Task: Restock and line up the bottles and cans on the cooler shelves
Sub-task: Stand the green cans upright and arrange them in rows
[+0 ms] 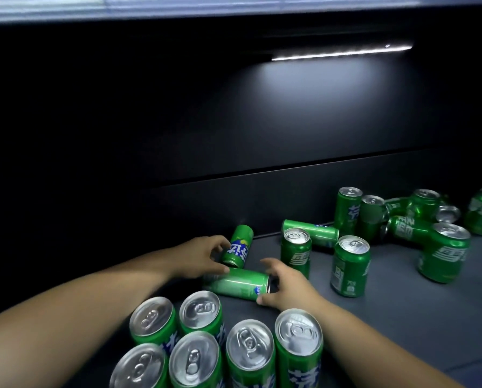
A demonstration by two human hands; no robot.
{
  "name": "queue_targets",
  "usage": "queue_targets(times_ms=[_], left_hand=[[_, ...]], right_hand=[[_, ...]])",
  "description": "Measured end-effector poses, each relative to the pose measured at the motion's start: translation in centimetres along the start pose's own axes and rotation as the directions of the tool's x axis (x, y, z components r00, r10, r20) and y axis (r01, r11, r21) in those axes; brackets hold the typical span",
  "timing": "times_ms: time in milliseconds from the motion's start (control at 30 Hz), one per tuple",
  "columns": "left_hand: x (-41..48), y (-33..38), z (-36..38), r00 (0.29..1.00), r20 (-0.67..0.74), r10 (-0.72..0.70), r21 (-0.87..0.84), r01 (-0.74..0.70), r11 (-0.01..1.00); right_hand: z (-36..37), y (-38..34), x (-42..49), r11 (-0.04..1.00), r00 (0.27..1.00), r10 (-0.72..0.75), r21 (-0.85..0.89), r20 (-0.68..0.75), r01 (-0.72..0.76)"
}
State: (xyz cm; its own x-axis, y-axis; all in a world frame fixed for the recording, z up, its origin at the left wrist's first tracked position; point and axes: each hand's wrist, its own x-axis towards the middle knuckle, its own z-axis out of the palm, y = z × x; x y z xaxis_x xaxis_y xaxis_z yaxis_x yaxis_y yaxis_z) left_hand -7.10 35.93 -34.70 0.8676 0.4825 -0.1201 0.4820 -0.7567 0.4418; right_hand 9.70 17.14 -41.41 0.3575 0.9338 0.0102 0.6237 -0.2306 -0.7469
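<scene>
Nearest, six front cans (195, 357) stand upright in a tight block on the shelf (402, 317), tops up, touching each other.

Just behind them, the near can (234, 284) lies on its side, crosswise. Right hand (284, 287) grips its right end: fingers curled over the rim, thumb at the front edge. Left hand (203, 254) sits at the can's left end, fingers curled. Its fingertips are against the far can (238, 245), which also lies on its side, pointing toward the back wall (178, 121). Thumb is close to both cans. Cannot tell which one it holds, or if it grips at all.

Further right, two standing cans (350, 264) are upright and apart, not lined up. Beyond them is a pile (430, 219) of cans, some upright, some lying down, jumbled against the wall. A light strip (340, 53) glows high on the wall.

Handling, as a judgement:
- The cans are rigid thin metal with a smooth, glossy surface, probably a bit slick.
- If full, they have real weight for one hand.
- A can on its side will roll.
- The walls dent under a hard squeeze or a knock.
- The best hold is around the mid-body, thumb opposite the fingers. Tip the can up onto its base, then slide it into the row.
- An end-only pinch looks less secure.
- Most cans are not yet lined up.
</scene>
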Motion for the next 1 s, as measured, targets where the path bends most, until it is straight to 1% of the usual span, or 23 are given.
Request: queue_targets(times_ms=[133,333,400,533,567,700,800,900,1000], left_hand=[[1.1,-0.4,0.6,0.997,0.064,0.043,-0.022,-0.042,0.999],[2.6,-0.9,1.2,0.992,0.110,0.067,0.034,-0.071,0.997],[3.2,-1.2,1.5,0.996,0.074,0.055,0.002,-0.056,0.998],[4.4,-1.8,2.3,0.995,-0.091,-0.033,-0.043,0.029,0.999],[4.6,-1.9,2.5,0.992,-0.107,-0.071,-0.077,0.063,0.995],[4.6,-2.3,2.9,0.972,-0.088,-0.216,-0.276,0.185,0.943],[4.2,-2.5,2.8,0.964,-0.122,-0.238,-0.317,0.189,0.929],[3.5,-2.8,2.0,0.959,-0.176,-0.221,-0.276,0.167,0.946],[2.5,-2.9,0.7,0.956,-0.216,-0.201,-0.270,0.139,0.953]], right_hand=[[0.3,0.8,-0.3,0.998,0.999,0.034,0.052,-0.035,-0.033],[-0.1,1.9,-1.0,0.994,0.996,0.064,0.090,-0.062,-0.059],[-0.3,2.1,-1.3,0.992,0.994,0.074,0.106,-0.077,-0.066],[-0.4,2.2,-1.7,0.991,0.993,0.078,0.113,-0.089,-0.067],[-0.4,2.1,-1.9,0.991,0.993,0.077,0.114,-0.091,-0.066],[-0.5,1.9,-2.4,0.988,0.992,0.077,0.143,-0.103,-0.062],[-0.8,1.7,-2.8,0.982,0.990,0.086,0.178,-0.108,-0.066],[-1.3,1.3,-3.2,0.973,0.985,0.097,0.224,-0.145,-0.063],[-2.3,0.3,-3.3,0.974,0.976,0.088,0.222,-0.200,-0.042]])
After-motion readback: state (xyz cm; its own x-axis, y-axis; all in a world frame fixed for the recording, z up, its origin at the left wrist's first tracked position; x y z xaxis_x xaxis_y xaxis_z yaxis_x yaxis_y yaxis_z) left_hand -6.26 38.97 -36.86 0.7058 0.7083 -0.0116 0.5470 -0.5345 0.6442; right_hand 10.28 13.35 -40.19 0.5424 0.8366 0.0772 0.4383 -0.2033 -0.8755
